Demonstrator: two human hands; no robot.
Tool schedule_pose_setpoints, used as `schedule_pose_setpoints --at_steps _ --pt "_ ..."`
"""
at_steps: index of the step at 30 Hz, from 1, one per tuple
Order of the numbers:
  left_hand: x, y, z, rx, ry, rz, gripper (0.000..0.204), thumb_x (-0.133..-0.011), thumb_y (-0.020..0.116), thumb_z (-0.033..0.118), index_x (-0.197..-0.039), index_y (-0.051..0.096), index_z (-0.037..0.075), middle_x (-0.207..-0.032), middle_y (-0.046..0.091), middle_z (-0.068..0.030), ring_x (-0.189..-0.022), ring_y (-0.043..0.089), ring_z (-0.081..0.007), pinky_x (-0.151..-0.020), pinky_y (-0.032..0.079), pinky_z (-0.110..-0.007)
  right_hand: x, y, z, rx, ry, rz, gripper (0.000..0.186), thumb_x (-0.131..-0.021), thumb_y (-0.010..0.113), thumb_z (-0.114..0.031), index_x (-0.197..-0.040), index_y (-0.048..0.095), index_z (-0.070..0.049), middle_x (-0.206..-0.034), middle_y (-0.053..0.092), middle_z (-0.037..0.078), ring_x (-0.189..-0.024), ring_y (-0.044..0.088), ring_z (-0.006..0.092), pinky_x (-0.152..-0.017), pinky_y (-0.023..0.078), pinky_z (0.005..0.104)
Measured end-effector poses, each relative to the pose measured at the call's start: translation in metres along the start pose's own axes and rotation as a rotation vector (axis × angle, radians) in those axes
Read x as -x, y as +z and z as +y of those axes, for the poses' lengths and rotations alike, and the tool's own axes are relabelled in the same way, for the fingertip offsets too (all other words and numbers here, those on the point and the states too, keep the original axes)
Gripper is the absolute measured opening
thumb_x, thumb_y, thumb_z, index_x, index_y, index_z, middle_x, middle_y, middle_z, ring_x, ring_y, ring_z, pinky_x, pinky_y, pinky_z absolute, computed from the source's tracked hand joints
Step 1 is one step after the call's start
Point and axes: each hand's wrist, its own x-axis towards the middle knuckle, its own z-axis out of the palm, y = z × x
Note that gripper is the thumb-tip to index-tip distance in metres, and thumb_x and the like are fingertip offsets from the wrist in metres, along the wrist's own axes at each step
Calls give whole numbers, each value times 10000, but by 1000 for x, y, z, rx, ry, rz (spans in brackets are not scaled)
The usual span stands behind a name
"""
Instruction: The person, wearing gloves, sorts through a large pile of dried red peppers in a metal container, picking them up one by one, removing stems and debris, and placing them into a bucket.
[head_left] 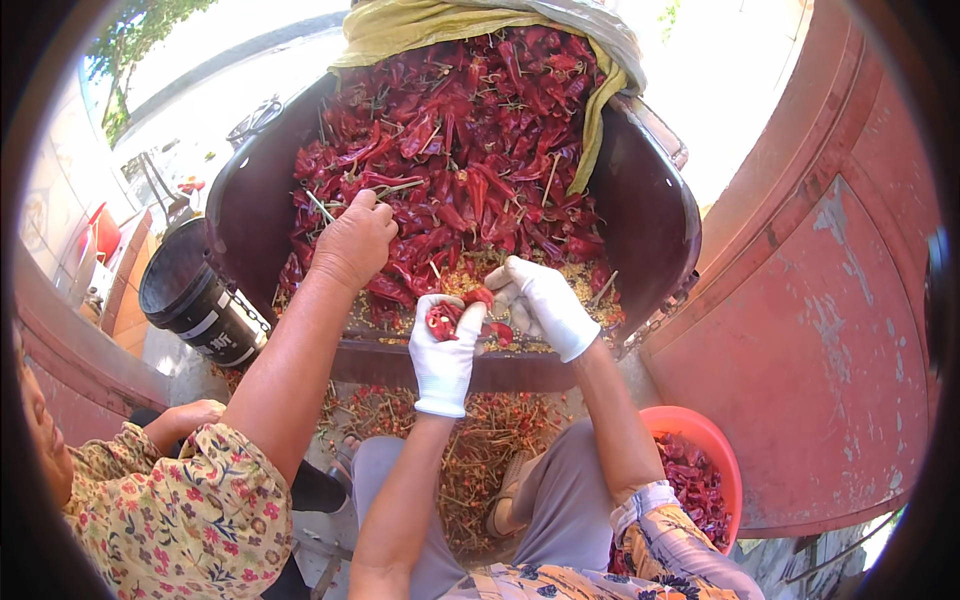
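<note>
White gloves cover both my hands at the near edge of a dark cart (440,365) heaped with dried red chili peppers (480,130). My left hand (442,350) is closed around a few dried chili peppers (443,322), their red skins showing between thumb and fingers. Just to its right, my right hand (548,308) has its fingers bent together in a pinch; whatever is in them is too small to make out. Loose yellow seeds (460,285) lie under and behind my hands.
A co-worker's bare hand (355,240) reaches into the peppers from the left. A black bucket (205,300) stands left of the cart. By my right leg is a red basin (735,480) of peppers. Stems litter the floor (475,450). A red metal door (800,360) stands right.
</note>
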Motion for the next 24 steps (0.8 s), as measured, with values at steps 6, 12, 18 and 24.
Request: schedule_pose_setpoints --at_steps 6,12,18,24 --pt "-4 -5 2 192 -236 19 150 -888 693 148 -957 581 76 -710 605 -6 -508 562 -74 -435 463 -210 3 -3 7 153 -125 -68 364 -919 627 -258 -1210 601 -40 -888 643 -17 -669 542 24 -558 428 187" --pt "-4 -10 1 332 -261 -21 207 -883 705 181 -998 571 74 -722 614 -20 -496 562 -80 -417 457 -214 12 15 4 79 -340 -9 235 -910 649 -144 -1124 667 -48 -1000 658 -5 -768 581 45 -673 477 219" --pt "4 3 20 304 -209 -89 340 -884 697 150 -1180 550 65 -855 633 -25 -540 547 -63 -443 466 -206 7 22 13 112 -431 134 181 -914 634 -70 -1087 678 -41 -899 665 19 -733 585 51 -641 494 213" --pt "3 -7 18 165 -239 -149 334 -871 710 166 -1150 581 36 -804 624 -8 -500 505 -46 -412 390 -198 10 26 8 195 -442 272 137 -952 596 -152 -989 634 -26 -740 639 2 -593 582 48 -546 467 218"
